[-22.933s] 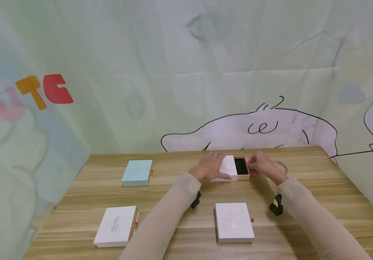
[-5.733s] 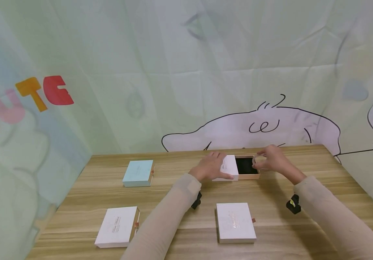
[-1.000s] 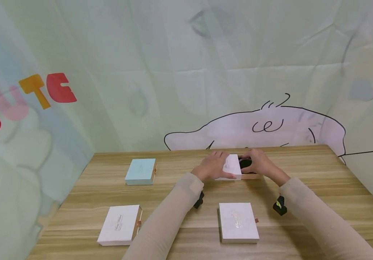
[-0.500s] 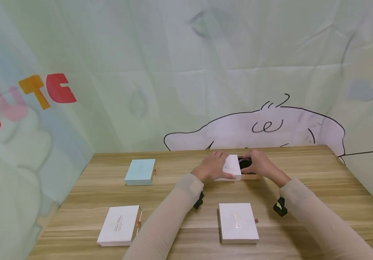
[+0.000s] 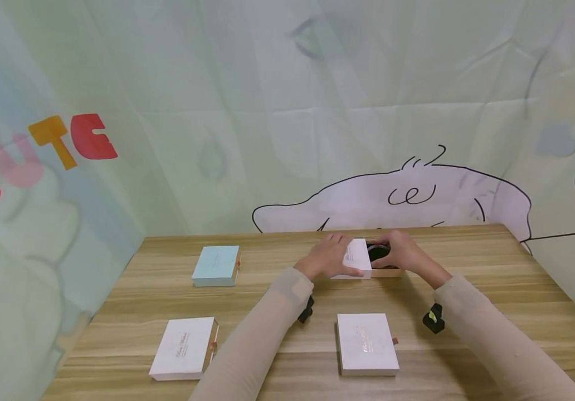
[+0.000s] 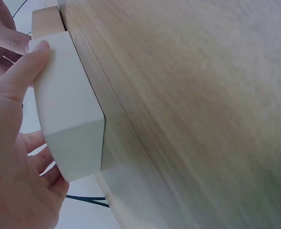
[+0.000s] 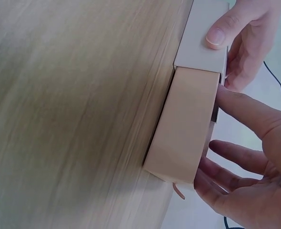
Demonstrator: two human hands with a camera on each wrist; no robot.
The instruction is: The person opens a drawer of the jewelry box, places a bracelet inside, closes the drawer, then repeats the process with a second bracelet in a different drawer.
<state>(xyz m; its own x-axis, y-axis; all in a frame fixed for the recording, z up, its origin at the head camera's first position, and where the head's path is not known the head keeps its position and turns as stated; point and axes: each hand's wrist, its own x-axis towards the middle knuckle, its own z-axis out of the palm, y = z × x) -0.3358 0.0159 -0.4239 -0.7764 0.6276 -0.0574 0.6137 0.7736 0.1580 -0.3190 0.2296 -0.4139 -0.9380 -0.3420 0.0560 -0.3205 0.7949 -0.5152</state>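
At the back of the table my left hand (image 5: 326, 257) grips the white sleeve (image 5: 357, 256) of a drawer gift box, thumb on the near side and fingers on the far side. The box's peach-coloured drawer (image 5: 386, 273) is pulled partly out to the right, with a black lining inside. My right hand (image 5: 407, 255) reaches over the drawer and pinches a thin bangle (image 5: 379, 245) lying within it; fingers hide much of the ring. In the right wrist view, a small ribbon tab (image 7: 178, 192) hangs at the drawer's end.
A light-blue box (image 5: 216, 264) stands at the back left. Two closed white boxes lie nearer: one white box (image 5: 182, 348) at front left, another white box (image 5: 368, 342) at front centre. A printed curtain (image 5: 287, 139) rises behind the wooden table (image 5: 277, 367).
Earlier the bangle lay on the table to the right; my right hand opened the drawer further, lifted the bangle and lowered it into the drawer. My left hand stayed on the sleeve.
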